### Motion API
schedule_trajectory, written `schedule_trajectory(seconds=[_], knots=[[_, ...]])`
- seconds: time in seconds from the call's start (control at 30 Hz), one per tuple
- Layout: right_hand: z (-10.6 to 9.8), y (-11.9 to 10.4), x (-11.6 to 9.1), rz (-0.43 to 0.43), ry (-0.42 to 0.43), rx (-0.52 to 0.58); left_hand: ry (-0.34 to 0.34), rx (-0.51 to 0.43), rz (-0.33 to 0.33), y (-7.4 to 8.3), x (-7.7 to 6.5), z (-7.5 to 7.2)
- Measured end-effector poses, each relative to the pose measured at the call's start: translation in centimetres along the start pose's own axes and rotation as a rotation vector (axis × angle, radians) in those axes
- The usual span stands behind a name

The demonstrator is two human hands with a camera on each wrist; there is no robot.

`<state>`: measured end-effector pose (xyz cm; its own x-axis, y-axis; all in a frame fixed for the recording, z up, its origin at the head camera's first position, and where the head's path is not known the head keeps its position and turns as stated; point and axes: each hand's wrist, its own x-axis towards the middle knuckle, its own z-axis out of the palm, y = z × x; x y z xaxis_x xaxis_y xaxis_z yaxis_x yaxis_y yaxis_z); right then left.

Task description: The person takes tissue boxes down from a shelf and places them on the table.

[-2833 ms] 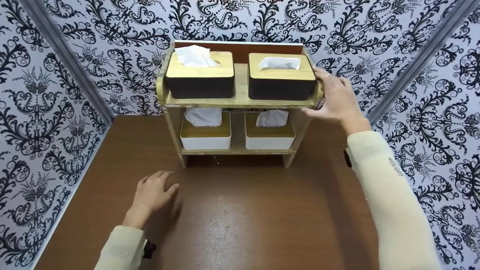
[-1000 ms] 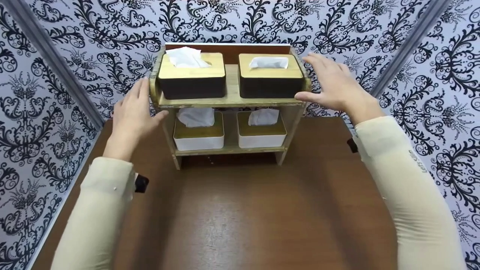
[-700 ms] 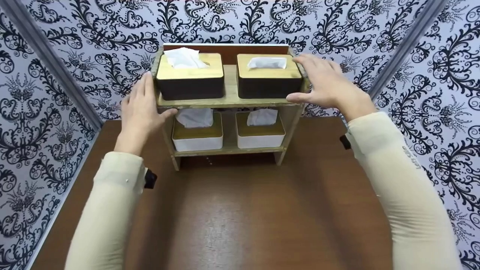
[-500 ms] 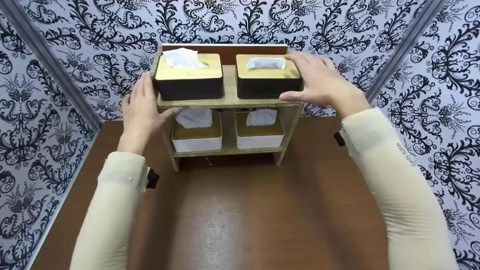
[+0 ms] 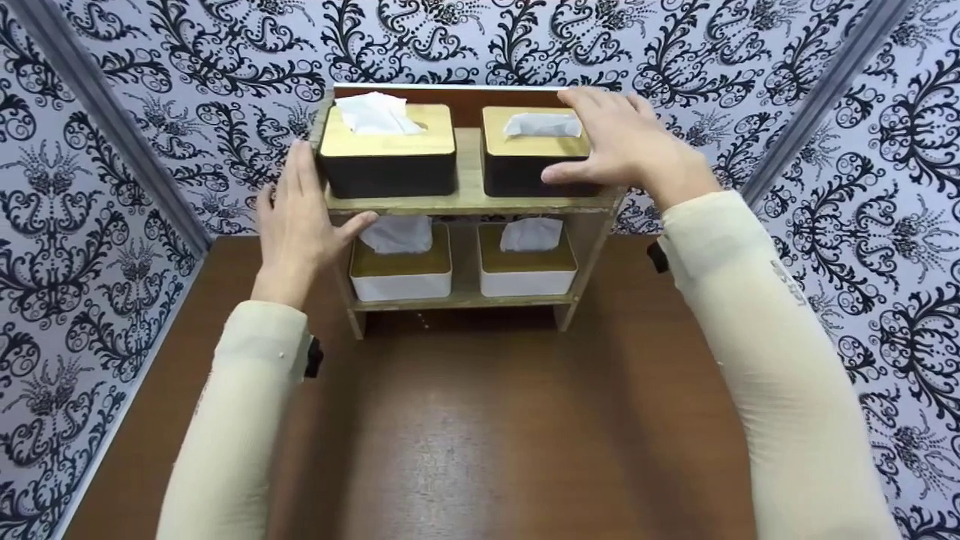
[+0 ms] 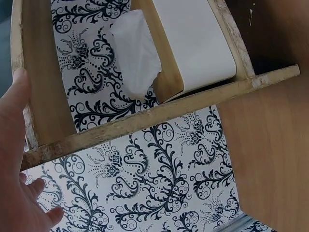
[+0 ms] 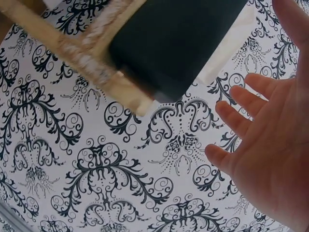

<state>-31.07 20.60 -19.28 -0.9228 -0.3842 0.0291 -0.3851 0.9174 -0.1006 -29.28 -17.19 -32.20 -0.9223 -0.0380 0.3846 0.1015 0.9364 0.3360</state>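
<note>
A small wooden two-tier shelf (image 5: 469,196) stands at the back of the brown table. Its top tier carries two black tissue boxes with wooden lids, the left one (image 5: 388,154) and the right one (image 5: 517,150). Two white tissue boxes (image 5: 401,274) (image 5: 527,270) sit on the lower tier. My left hand (image 5: 300,217) lies flat against the shelf's left side, fingers straight, thumb at the top board's front edge. My right hand (image 5: 622,150) is spread over the right black box's right end, thumb by its front face. In the right wrist view the hand (image 7: 270,145) is open, a gap between palm and box (image 7: 178,43).
Black-and-white patterned walls (image 5: 112,187) close in the table (image 5: 480,435) on the left, back and right. The shelf stands against the back wall. The left wrist view shows the shelf's board (image 6: 159,113) and a white box (image 6: 193,48) from the side.
My left hand rose from the table to the shelf's left side. My right hand moved from the shelf's right end leftward over the right black box.
</note>
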Motion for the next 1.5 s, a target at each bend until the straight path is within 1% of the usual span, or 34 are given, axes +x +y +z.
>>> schedule_trajectory(seconds=[0.23, 0.47, 0.53, 0.67, 0.8, 0.93, 1.07, 1.13, 1.2, 1.3, 1.43, 1.5], knots=[[-0.3, -0.5, 2.4, -0.029, -0.018, -0.009, 0.009, -0.012, -0.011, 0.2, 0.2, 0.6], [-0.6, -0.6, 4.1, -0.031, -0.112, 0.002, 0.026, -0.027, -0.015, 0.2, 0.2, 0.6], [-0.5, -0.5, 4.5, -0.033, -0.124, 0.031, 0.029, -0.024, -0.014, 0.1, 0.1, 0.7], [0.0, 0.1, 5.1, -0.043, -0.113, 0.130, 0.034, -0.021, -0.004, 0.2, 0.2, 0.9], [0.4, 0.5, 5.8, -0.052, -0.121, 0.193, 0.037, -0.030, 0.002, 0.3, 0.2, 1.0], [0.6, 0.4, 6.7, -0.060, -0.164, 0.188, 0.046, -0.031, -0.006, 0.2, 0.2, 0.9], [0.7, 0.1, 7.3, -0.037, -0.235, 0.244, 0.058, -0.030, -0.001, 0.1, 0.1, 0.9], [0.8, 0.1, 7.5, -0.012, -0.270, 0.264, 0.061, -0.025, 0.002, 0.1, 0.1, 0.9], [0.8, 0.1, 7.7, -0.005, -0.295, 0.229, 0.063, -0.020, 0.003, 0.1, 0.1, 0.9], [0.9, 0.2, 8.1, -0.023, -0.319, 0.204, 0.065, -0.018, 0.002, 0.0, 0.1, 0.9], [1.0, 0.2, 8.3, -0.039, -0.332, 0.162, 0.069, -0.020, -0.001, 0.0, 0.1, 1.0], [0.9, 0.2, 8.4, -0.039, -0.340, 0.122, 0.072, -0.019, 0.000, 0.0, 0.1, 1.1]])
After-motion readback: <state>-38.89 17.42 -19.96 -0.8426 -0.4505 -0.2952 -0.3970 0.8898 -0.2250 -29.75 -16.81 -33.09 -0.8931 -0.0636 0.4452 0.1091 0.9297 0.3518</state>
